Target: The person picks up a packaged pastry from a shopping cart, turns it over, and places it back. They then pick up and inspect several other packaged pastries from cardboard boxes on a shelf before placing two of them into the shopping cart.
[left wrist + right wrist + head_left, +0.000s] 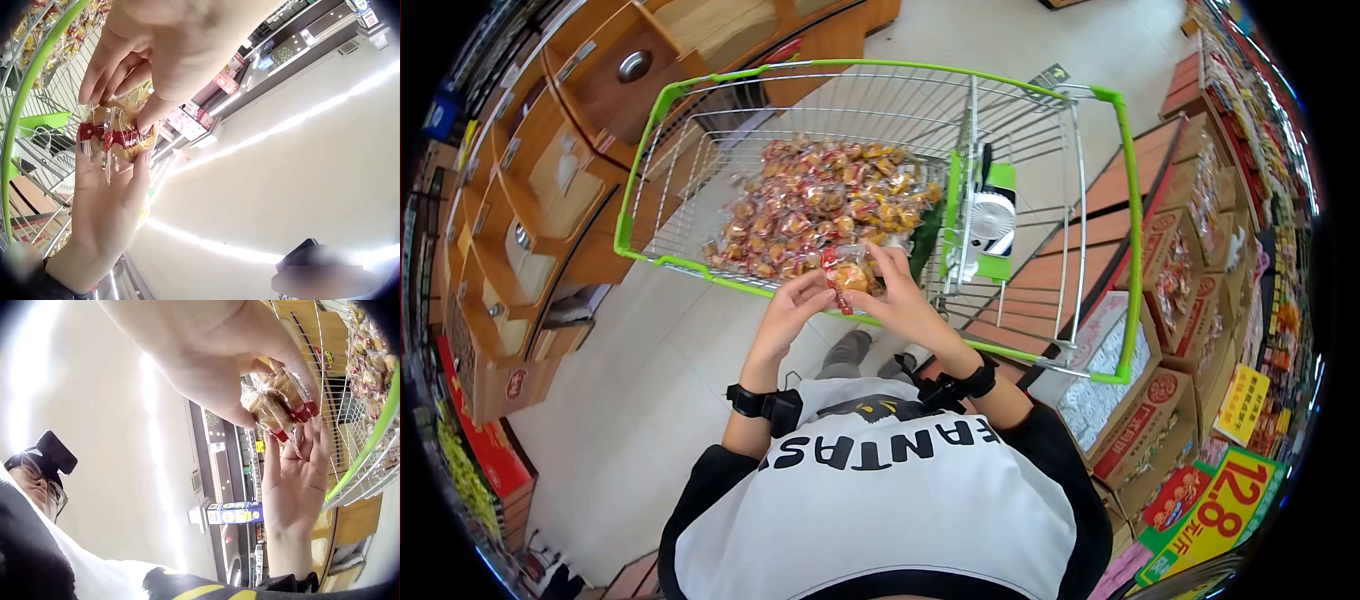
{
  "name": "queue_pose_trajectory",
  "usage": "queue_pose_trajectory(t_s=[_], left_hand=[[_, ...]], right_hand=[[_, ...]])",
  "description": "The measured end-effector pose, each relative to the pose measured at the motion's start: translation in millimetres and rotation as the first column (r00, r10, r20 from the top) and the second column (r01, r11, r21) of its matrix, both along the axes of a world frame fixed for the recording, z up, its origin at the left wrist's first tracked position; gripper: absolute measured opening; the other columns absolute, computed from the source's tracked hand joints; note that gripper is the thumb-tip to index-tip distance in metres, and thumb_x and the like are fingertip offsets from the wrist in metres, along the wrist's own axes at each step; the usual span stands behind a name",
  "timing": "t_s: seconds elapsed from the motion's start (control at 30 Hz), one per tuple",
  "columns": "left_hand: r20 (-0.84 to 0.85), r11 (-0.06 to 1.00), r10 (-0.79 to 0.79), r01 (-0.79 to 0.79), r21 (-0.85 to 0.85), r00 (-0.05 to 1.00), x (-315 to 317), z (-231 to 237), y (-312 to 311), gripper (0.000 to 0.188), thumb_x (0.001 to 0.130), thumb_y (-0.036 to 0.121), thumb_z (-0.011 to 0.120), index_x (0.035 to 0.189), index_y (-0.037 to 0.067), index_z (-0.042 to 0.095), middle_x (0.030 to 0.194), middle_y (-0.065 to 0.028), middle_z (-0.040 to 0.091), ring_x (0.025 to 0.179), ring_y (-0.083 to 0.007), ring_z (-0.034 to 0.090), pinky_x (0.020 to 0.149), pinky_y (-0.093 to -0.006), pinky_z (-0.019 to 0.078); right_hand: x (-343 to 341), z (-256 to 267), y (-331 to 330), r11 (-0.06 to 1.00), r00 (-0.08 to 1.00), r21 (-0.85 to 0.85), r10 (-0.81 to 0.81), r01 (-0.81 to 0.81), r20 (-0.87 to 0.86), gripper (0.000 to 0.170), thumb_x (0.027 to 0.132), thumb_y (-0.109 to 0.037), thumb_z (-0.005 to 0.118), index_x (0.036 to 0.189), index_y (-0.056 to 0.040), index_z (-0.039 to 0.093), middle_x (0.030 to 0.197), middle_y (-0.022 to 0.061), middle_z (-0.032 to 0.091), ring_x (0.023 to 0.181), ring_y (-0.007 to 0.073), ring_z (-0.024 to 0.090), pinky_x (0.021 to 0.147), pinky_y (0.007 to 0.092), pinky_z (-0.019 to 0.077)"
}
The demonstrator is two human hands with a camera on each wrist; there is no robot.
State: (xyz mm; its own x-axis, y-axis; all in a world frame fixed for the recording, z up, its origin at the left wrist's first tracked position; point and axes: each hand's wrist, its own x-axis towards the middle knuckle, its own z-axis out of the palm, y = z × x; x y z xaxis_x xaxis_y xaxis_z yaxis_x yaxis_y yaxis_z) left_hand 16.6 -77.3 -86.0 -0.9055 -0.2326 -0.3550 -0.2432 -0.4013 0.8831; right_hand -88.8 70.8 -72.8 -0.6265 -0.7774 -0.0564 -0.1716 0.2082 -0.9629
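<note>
Both hands hold one small pastry (pixel 853 278) in clear plastic with a red band, just over the near rim of a shopping cart. My left hand (pixel 783 317) pinches its left side, with the thumb at the red band. On the other side my right hand (pixel 912 312) grips it between thumb and fingers. Through the wrapper, the left wrist view shows golden-brown pastry (pixel 130 152). In the right wrist view the packet (pixel 281 403) sits between both hands' fingers, its clear ends crinkled. A big heap of similar wrapped pastries (pixel 815 195) lies in the cart below.
The wire cart has a green rim (pixel 870 64). A small white fan (pixel 992 217) sits in its right section. Wooden display bins (pixel 550 175) stand at left. Cardboard boxes of goods (pixel 1145 425) and a price sign (pixel 1215 510) are at right.
</note>
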Motion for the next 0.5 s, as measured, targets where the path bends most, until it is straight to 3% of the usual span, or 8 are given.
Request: queue_pose_trajectory(t_s=[0.17,0.27,0.33,0.5], left_hand=[[0.082,0.998,0.063,-0.064,0.010,0.995,9,-3,-12,0.034,0.081,0.013,0.054,0.111,-0.002,0.049,0.099,-0.0060,0.056,0.084,-0.0087,0.054,0.073,-0.0221,0.0445],[0.102,0.996,0.091,-0.091,-0.005,0.991,7,-7,-19,0.036,0.082,0.014,0.054,0.111,-0.006,0.047,0.097,-0.0092,0.057,0.086,-0.0128,0.056,0.075,-0.0245,0.0459],[0.177,0.996,0.092,-0.091,-0.018,0.980,3,-9,-24,0.036,0.083,0.016,0.053,0.111,-0.005,0.048,0.097,-0.0088,0.057,0.083,-0.0122,0.056,0.073,-0.0237,0.0458],[0.124,0.991,0.090,-0.076,-0.110,0.988,-10,-29,-32,0.035,0.083,0.018,0.053,0.109,-0.006,0.050,0.092,-0.0074,0.058,0.076,-0.0103,0.055,0.068,-0.0229,0.0453]], right_hand=[[3,-22,-20,0.997,0.999,0.069,0.030,-0.031,0.018,0.065,0.075,-0.028,0.062,0.122,0.0037,0.030,0.103,0.0156,0.034,0.098,0.0254,0.037,0.087,0.0313,0.0321],[-1,-32,-26,0.994,0.999,0.103,0.049,-0.047,-0.018,0.065,0.076,-0.028,0.061,0.122,0.0048,0.030,0.103,0.0156,0.036,0.097,0.0248,0.041,0.085,0.0310,0.0350],[-4,-32,-30,0.993,0.988,0.112,0.029,-0.046,0.149,0.064,0.077,-0.028,0.060,0.122,0.0056,0.031,0.103,0.0165,0.039,0.093,0.0237,0.047,0.081,0.0306,0.0387],[-10,-53,-36,0.994,0.982,0.105,-0.025,0.006,0.186,0.062,0.077,-0.028,0.059,0.122,0.0049,0.032,0.106,0.0179,0.043,0.091,0.0231,0.052,0.078,0.0307,0.0416]])
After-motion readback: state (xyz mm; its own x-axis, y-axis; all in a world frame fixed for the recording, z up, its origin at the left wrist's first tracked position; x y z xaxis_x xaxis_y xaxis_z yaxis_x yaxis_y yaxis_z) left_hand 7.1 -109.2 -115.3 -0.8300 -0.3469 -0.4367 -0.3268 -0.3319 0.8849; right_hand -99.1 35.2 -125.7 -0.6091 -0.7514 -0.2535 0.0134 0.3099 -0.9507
